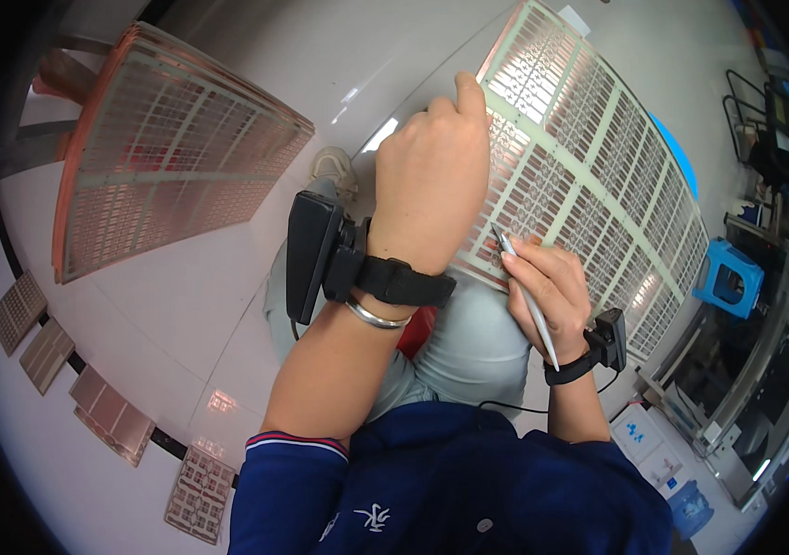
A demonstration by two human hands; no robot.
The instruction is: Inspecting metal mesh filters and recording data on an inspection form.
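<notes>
A large pale green panel (pixel 588 199) with rows of cut-out slots and copper-coloured patterning leans up from my lap. My left hand (pixel 436 166) is closed at its left edge, knuckles toward me; the fingertips are mostly hidden. Between the thumb and fingers of my right hand (pixel 551 287) is a slim silver pen-shaped tool (pixel 535 319). Its dark pointed tip is at the slotted pattern near the panel's lower left. Whether the tip touches the surface, I cannot tell.
A stack of similar copper-edged panels (pixel 172 166) leans at the left. Several small sample boards (pixel 112 414) line the lower left. On the right are a blue stool (pixel 732 277) and a metal-framed machine (pixel 746 398). A black cable (pixel 528 408) runs across my lap.
</notes>
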